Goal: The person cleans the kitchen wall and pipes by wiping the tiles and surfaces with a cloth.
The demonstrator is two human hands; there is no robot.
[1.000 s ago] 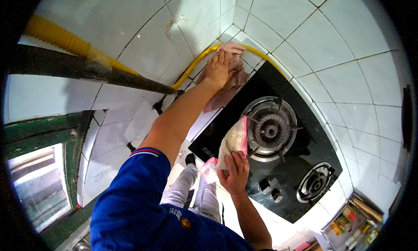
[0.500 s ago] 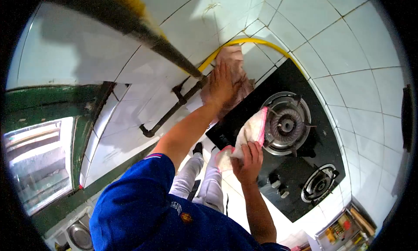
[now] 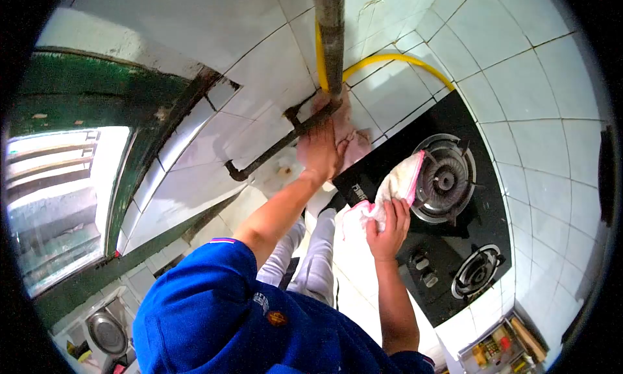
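My left hand [image 3: 321, 152] lies flat with fingers stretched out on a crumpled pinkish cloth [image 3: 354, 147], on the tiled counter left of the stove. A dark pipe [image 3: 276, 145] crosses over its fingertips and hides part of the cloth. In my right hand [image 3: 388, 230] is a whitish cloth with a pink edge [image 3: 399, 179], gripped at its lower part. That cloth hangs over the front edge of the black gas stove [image 3: 448, 244], and its upper corner reaches the larger burner [image 3: 444, 178].
A yellow hose [image 3: 396, 57] curves along the wall behind the counter. The upright pipe [image 3: 329, 43] rises close to the camera. A smaller burner [image 3: 477, 272] and knobs [image 3: 423, 270] are on the stove. A tray of items [image 3: 500, 348] stands lower right, a green-framed window [image 3: 71, 199] left.
My left hand has slid toward the counter's front left with the pinkish cloth, nearer the pipe. The view has shifted. My right hand still grips the whitish cloth at the stove's edge.
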